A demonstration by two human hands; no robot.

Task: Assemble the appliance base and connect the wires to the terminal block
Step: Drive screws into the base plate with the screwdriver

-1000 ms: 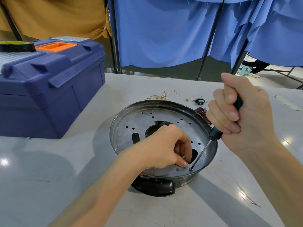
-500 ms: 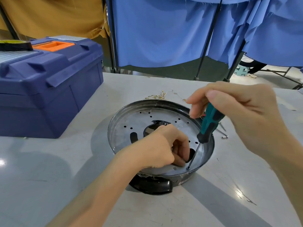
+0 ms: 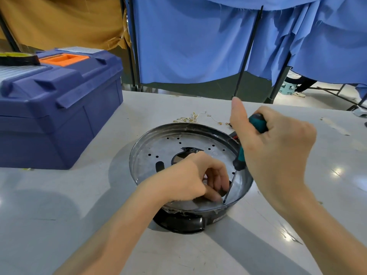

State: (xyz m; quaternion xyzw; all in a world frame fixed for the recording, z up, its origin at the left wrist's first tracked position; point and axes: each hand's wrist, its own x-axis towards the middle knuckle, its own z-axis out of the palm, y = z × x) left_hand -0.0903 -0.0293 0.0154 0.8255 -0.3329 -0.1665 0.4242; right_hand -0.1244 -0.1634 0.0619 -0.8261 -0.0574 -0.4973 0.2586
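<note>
Base [image 3: 200, 130] sits on the table [image 3: 59, 205], your left hand [image 3: 190, 175] curled on its plate beside the screwdriver [image 3: 258, 122] tip, its hold hidden, your right hand [image 3: 278, 147] gripping the handle, thumb up; side label [image 3: 217, 220] unreadable.

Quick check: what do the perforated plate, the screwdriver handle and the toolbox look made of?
Perforated plate: probably sheet metal, dull silver with soft reflections. Screwdriver handle: teal and black, likely plastic or rubber. Toolbox: moulded plastic, matte blue, crisp ridges.
</note>
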